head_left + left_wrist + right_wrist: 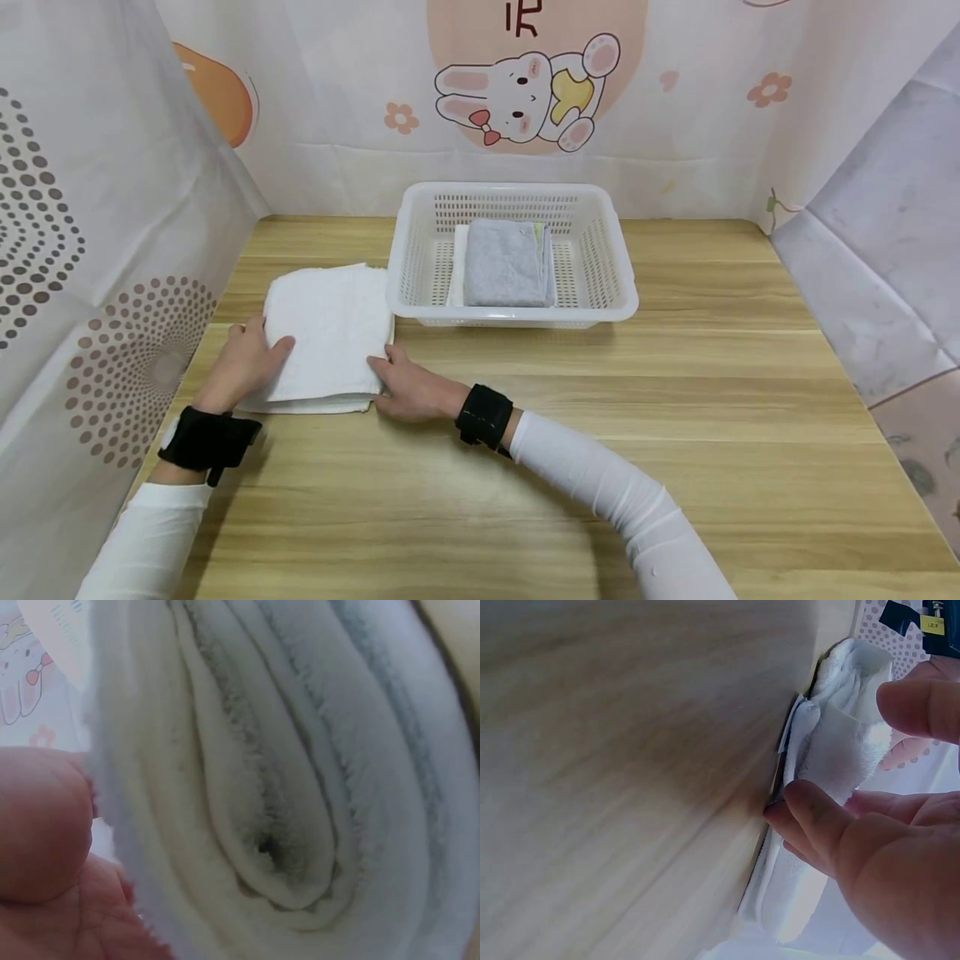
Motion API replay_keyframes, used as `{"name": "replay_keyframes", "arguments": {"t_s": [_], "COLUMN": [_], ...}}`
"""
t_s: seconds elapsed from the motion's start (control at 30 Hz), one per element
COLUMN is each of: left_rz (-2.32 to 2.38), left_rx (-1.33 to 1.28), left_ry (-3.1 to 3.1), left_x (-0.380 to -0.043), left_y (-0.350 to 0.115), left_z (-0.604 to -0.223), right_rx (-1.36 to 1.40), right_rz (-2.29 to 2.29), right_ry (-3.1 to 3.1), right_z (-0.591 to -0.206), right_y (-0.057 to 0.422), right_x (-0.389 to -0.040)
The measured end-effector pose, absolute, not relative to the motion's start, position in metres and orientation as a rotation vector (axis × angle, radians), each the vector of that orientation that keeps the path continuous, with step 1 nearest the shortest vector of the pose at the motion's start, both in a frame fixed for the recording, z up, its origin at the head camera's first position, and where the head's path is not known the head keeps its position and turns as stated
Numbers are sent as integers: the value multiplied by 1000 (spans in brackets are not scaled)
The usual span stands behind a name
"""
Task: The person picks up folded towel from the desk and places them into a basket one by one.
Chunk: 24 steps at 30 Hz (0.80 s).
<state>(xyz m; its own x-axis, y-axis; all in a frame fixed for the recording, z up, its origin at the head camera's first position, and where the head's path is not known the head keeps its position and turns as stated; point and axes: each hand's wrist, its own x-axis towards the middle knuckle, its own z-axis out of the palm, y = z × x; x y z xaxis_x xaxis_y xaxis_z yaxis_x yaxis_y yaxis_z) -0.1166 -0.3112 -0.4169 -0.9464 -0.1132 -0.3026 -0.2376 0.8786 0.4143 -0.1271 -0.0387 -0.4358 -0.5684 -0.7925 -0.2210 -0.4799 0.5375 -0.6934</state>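
Observation:
A folded white towel (pixel 330 329) lies on the left part of the table, with another white layer showing below its near edge. My left hand (pixel 243 362) holds its left side, the thumb over the top. At the right edge, near the front corner, my right hand (pixel 408 383) grips the towel between thumb and fingers. Close up in the left wrist view, the towel (pixel 285 787) shows several rounded, nested folds, with part of the left hand (pixel 52 855) beside them. In the right wrist view, fingertips (pixel 810 814) reach the towel's lower edge by the tabletop.
A white perforated plastic basket (pixel 513 314) stands at the back, its left side against the towel's right back corner in the head view. Inside lie a folded grey towel (pixel 502 262) and a white cloth (pixel 457 265) partly under it. Printed curtains (pixel 337 100) enclose the wooden table (pixel 712 400).

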Motion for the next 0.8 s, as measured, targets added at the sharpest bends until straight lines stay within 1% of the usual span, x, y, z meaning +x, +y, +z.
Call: {"name": "replay_keyframes", "arguments": {"t_s": [0.63,0.8], "left_rz": [679,712], "left_rx": [-217,-211], "left_ry": [2728,2724], "left_x": [-111,-110], "left_y": [-310,-310], "left_z": [-411,-411], "right_rx": [-1033,-1000], "right_rz": [-776,-843], "right_ry": [2281,2276], "right_z": [-432,-432], "right_y": [-35,-32], "right_x": [-119,-118]}}
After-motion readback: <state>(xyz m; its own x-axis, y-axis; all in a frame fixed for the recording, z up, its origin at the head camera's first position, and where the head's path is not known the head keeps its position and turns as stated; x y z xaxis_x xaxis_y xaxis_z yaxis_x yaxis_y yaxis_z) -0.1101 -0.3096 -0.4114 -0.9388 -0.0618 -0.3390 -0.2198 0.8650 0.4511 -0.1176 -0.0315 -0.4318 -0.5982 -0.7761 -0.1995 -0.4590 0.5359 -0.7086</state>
